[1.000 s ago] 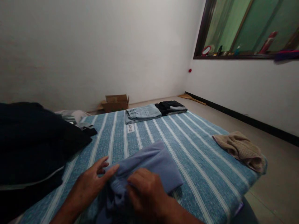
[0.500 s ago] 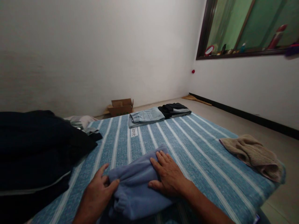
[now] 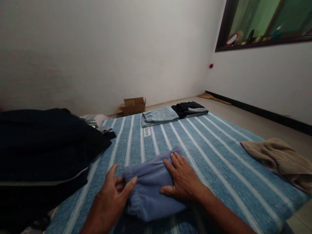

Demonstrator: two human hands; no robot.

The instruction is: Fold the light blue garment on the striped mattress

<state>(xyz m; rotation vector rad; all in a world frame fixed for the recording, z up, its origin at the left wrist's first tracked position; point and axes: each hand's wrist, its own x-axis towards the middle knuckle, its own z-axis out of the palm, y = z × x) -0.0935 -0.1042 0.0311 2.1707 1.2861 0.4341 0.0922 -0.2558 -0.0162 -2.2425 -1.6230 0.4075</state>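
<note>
A folded periwinkle-blue garment (image 3: 153,188) of soft cloth lies before me on the striped bedspread (image 3: 207,185), with a gathered edge at its lower left. My right hand (image 3: 181,178) rests flat on its right part, palm down and fingers spread. At its left edge is my left hand (image 3: 113,195), index finger raised and thumb spread, the thumb tip touching the top of the cloth. The other left fingers are curled and partly hidden beside the edge.
Dark clothes (image 3: 44,146) are heaped at left. Folded light-blue jeans (image 3: 159,116) and a folded black garment (image 3: 188,109) lie at the far edge. A brown cloth (image 3: 280,159) drapes over the right side. Beyond the bed stands a cardboard box (image 3: 133,106).
The view has turned slightly left and down, so everything sits further right and higher. My left thumb and index finger look wider apart; my right hand stays flat on the garment.
</note>
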